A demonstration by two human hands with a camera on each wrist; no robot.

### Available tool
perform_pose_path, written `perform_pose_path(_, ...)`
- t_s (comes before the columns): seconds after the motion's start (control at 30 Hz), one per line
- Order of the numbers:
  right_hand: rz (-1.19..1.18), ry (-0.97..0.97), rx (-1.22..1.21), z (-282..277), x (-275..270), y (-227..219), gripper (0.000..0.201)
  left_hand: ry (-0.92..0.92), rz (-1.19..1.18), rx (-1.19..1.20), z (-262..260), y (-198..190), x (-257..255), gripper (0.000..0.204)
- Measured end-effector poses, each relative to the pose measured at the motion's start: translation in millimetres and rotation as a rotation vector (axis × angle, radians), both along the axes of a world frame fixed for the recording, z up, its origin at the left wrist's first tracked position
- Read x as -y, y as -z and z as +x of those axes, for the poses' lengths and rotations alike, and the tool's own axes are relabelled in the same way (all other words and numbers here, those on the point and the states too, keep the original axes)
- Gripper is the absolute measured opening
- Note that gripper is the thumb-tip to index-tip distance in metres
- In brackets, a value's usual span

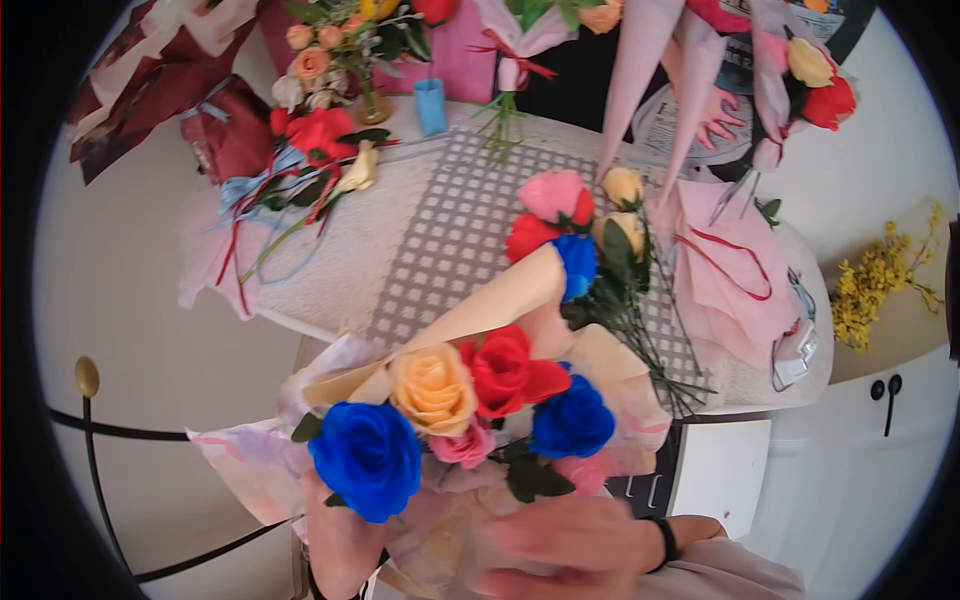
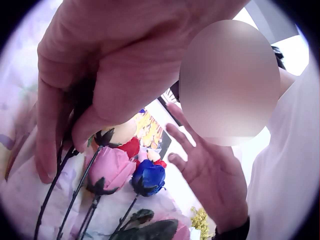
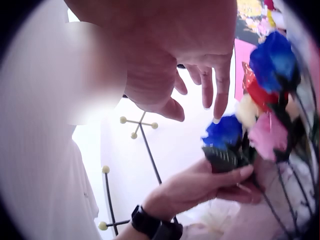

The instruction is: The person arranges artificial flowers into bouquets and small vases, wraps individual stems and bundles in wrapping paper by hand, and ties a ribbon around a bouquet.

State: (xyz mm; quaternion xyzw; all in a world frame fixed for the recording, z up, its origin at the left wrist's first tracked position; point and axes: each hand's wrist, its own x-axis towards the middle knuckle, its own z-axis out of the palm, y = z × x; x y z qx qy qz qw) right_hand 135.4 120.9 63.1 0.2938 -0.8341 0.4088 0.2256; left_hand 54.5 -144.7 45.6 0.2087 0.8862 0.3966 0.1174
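Observation:
A bouquet of blue roses [image 1: 367, 460], a red rose [image 1: 502, 370], a peach rose [image 1: 433, 388] and pink ones lies in pale floral wrapping [image 1: 240, 465] at the head view's lower centre. My left hand [image 1: 345, 540] is beside it; the left wrist view shows that hand [image 2: 120, 65] curled round dark stems [image 2: 49, 200], below the pink rose [image 2: 110, 170]. In the right wrist view, my left thumb and fingers [image 3: 235, 185] pinch near a leaf. My right hand [image 1: 570, 545], blurred, hovers by the wrapping; its fingers [image 3: 221, 92] are apart and hold nothing.
Beyond the bouquet stands a table with a grey checked mat [image 1: 440, 240]. Loose roses [image 1: 553, 195] with long stems lie on it, with pink wrapping [image 1: 720, 275] to their right. A blue cup [image 1: 430, 107] and a flower vase [image 1: 373, 105] stand at the back.

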Motion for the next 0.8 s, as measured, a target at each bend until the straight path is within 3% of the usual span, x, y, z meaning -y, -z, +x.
perform_pose_path(0.03, -0.202, -0.019, 0.072, 4, -10, -3, 0.037, -0.058, -0.106, -0.094, 2, -1, -1, 0.028)
perform_pose_path(0.1, -0.314, 0.447, -0.385, -4, -24, -1, 0.021, -0.109, -0.202, -0.192, 3, -2, -5, 0.027)
perform_pose_path(0.17, -0.103, 0.805, -0.226, -1, -76, -24, 0.027, -0.268, -0.174, -0.209, 5, -2, -12, 0.032)
perform_pose_path(0.2, -0.056, 0.867, -0.113, -8, -91, -31, 0.024, -0.452, -0.052, -0.263, 3, 12, -21, 0.033)
perform_pose_path(0.23, -0.010, 0.925, 0.002, -16, -103, -35, 0.022, -0.451, -0.046, -0.263, 0, 11, -17, 0.033)
perform_pose_path(0.3, 0.121, 0.967, 0.222, -29, -117, -32, 0.018, -0.085, -0.065, -0.182, -7, 6, -1, 0.026)
perform_pose_path(0.33, 0.134, 0.962, 0.398, -32, -123, -30, 0.020, -0.082, -0.065, -0.184, -7, 7, 1, 0.026)
perform_pose_path(0.43, 0.259, 0.885, 0.431, -37, -149, -3, 0.023, -0.131, -0.059, -0.161, -5, 10, -4, 0.024)
perform_pose_path(0.5, 0.250, 0.871, 0.436, -42, -156, 4, 0.027, -0.376, 0.072, -0.098, -1, 8, -18, 0.031)
perform_pose_path(0.53, 0.239, 0.875, 0.469, -43, -159, 7, 0.026, -0.382, 0.070, -0.099, -3, 6, -16, 0.031)
perform_pose_path(0.6, 0.218, 0.857, 0.506, -45, -163, 10, 0.024, -0.184, -0.097, -0.113, -5, -1, -9, 0.030)
perform_pose_path(0.63, 0.186, 0.855, 0.496, -44, -165, 12, 0.021, -0.205, -0.118, -0.111, -4, -4, -8, 0.030)
perform_pose_path(0.7, 0.129, 0.860, 0.493, -41, -174, 22, 0.012, -0.178, -0.063, -0.135, -3, -7, -11, 0.028)
perform_pose_path(0.73, 0.077, 0.862, 0.476, -40, -172, 20, 0.011, -0.189, 0.035, -0.350, -11, -5, -19, 0.019)
perform_pose_path(0.8, 0.103, 0.966, 0.451, -37, -165, 8, 0.010, -0.168, 0.066, -0.292, -15, -13, -19, 0.022)
